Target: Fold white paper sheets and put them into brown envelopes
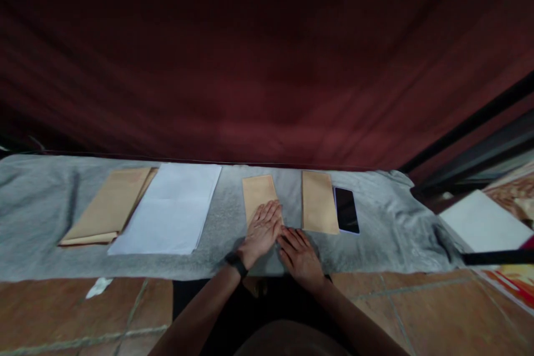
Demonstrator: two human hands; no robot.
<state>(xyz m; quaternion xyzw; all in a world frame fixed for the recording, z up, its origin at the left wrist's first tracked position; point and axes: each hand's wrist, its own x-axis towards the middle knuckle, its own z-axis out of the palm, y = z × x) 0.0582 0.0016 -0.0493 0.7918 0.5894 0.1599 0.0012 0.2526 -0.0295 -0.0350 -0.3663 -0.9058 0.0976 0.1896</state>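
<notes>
Flat on the grey cloth lies a small brown paper envelope (258, 190), straight ahead of me. My left hand (264, 226), with a dark band on its wrist, rests palm down across the envelope's lower half and hides that part. Beside it, my right hand (299, 253) lies with fingers stretched out, its fingertips at the envelope's lower right corner and close to my left hand. Neither hand grasps anything that I can see. To the right is a second brown envelope (319, 202), flat and untouched.
A dark-screened phone (346, 210) touches the right-hand envelope's side. White paper sheets (167, 208) and larger folded brown paper (108, 200) lie left on the grey cloth (227, 233). A dark red curtain (267, 67) hangs behind; a black bar (496, 257) stands right.
</notes>
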